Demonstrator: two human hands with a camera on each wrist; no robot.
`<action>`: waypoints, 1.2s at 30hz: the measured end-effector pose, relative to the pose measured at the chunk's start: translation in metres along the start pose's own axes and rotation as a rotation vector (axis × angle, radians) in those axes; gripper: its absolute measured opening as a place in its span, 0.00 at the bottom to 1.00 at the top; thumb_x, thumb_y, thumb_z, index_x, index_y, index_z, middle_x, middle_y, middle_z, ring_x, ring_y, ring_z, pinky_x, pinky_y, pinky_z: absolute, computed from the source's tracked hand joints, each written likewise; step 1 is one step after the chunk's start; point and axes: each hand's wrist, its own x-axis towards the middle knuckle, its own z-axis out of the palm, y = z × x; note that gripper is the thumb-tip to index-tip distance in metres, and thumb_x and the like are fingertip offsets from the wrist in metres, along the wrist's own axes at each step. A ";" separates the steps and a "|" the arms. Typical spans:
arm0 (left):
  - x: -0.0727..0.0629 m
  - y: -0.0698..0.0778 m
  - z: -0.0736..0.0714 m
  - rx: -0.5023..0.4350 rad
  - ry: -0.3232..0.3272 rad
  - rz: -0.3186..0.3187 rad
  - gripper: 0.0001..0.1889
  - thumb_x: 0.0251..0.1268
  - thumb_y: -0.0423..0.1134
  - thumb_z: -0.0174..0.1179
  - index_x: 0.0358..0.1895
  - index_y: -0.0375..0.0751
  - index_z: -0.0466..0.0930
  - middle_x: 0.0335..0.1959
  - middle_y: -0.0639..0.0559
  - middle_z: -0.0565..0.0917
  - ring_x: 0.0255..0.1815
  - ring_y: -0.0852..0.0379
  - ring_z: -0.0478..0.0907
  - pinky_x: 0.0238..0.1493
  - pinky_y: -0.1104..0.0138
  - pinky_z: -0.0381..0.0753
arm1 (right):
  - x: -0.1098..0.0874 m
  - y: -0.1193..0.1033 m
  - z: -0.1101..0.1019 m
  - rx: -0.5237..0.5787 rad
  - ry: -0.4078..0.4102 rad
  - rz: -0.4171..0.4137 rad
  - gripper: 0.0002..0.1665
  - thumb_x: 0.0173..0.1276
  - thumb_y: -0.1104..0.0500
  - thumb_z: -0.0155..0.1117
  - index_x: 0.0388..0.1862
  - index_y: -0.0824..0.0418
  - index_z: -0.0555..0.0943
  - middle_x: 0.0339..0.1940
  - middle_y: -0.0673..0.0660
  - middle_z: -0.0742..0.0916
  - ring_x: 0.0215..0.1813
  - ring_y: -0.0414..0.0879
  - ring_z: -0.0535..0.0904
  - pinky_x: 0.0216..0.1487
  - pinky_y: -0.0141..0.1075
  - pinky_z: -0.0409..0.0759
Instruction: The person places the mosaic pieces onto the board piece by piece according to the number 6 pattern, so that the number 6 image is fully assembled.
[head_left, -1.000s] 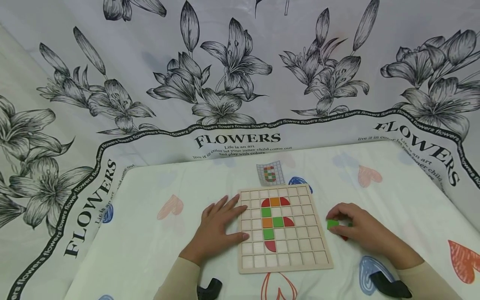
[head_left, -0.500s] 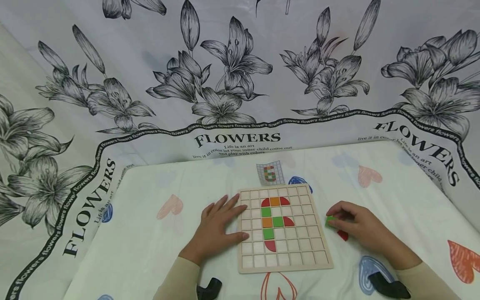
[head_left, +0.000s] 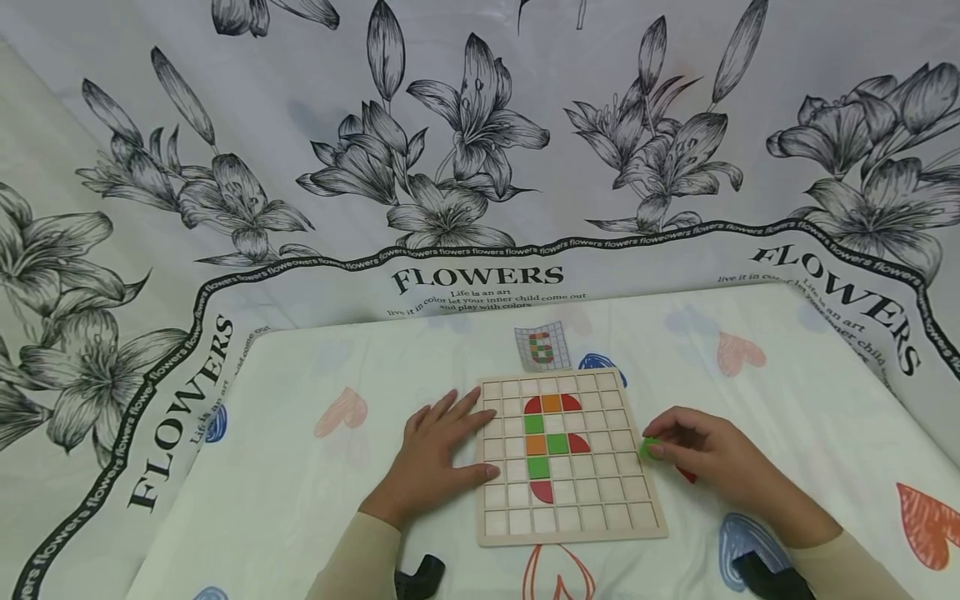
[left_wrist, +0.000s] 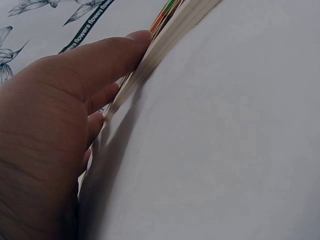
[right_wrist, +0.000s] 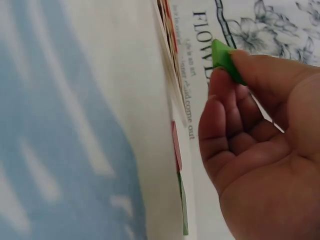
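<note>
My left hand (head_left: 431,458) lies with spread fingers at the left edge of the wooden grid board (head_left: 607,517); thumb and fingertips touch its rim. In the left wrist view the thumb (left_wrist: 137,42) presses on the board's side. Just off the board's right edge, my right hand (head_left: 720,450) pinches a green square tile (right_wrist: 225,60) between thumb and fingers. A red tile (head_left: 686,474) shows on the cloth below that hand, partly hidden by it. Red, orange and green tiles, such as the orange square (head_left: 551,403), sit in the board's cells.
Behind the board lies a small pattern card (head_left: 543,347) with a coloured grid figure. In the right wrist view another green tile (right_wrist: 183,205) lies beside the red one. The table wears a heart-print cloth (head_left: 300,500), and a flower-print sheet (head_left: 480,192) rises behind.
My right hand has taken the green tile up in a pinch and moved slightly left, toward the board. The left hand and the board stay put.
</note>
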 end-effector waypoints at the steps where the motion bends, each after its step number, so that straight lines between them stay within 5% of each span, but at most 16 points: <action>1: 0.000 0.000 0.000 0.000 -0.001 -0.001 0.43 0.65 0.73 0.66 0.83 0.67 0.72 0.88 0.68 0.54 0.89 0.54 0.43 0.82 0.46 0.38 | 0.000 -0.002 0.001 0.016 -0.006 -0.007 0.07 0.75 0.64 0.75 0.49 0.58 0.87 0.37 0.50 0.89 0.33 0.47 0.83 0.29 0.35 0.81; 4: 0.001 0.000 0.000 0.003 -0.002 -0.003 0.43 0.65 0.73 0.66 0.82 0.67 0.73 0.88 0.69 0.54 0.89 0.54 0.43 0.82 0.46 0.38 | -0.001 -0.006 0.006 0.028 -0.003 -0.050 0.08 0.74 0.66 0.75 0.49 0.57 0.88 0.36 0.50 0.89 0.31 0.46 0.82 0.23 0.36 0.78; 11: 0.000 0.003 -0.001 -0.002 0.000 -0.003 0.43 0.65 0.73 0.66 0.82 0.66 0.73 0.88 0.68 0.54 0.89 0.54 0.43 0.82 0.46 0.38 | 0.001 -0.013 0.015 0.021 -0.017 -0.115 0.11 0.71 0.67 0.77 0.47 0.54 0.88 0.41 0.53 0.90 0.39 0.45 0.86 0.42 0.31 0.84; 23: 0.000 0.001 0.000 0.004 0.004 -0.001 0.43 0.65 0.74 0.65 0.82 0.67 0.73 0.88 0.68 0.54 0.89 0.55 0.42 0.82 0.46 0.38 | 0.009 -0.023 0.030 0.027 -0.112 -0.167 0.09 0.75 0.65 0.75 0.48 0.52 0.88 0.43 0.52 0.90 0.41 0.45 0.86 0.47 0.34 0.85; 36: 0.000 0.001 0.001 0.005 0.002 -0.013 0.42 0.65 0.75 0.65 0.82 0.68 0.73 0.88 0.69 0.54 0.89 0.56 0.42 0.82 0.46 0.39 | 0.027 -0.032 0.044 -0.025 -0.127 -0.124 0.06 0.76 0.61 0.75 0.47 0.51 0.89 0.44 0.50 0.89 0.43 0.44 0.84 0.48 0.35 0.85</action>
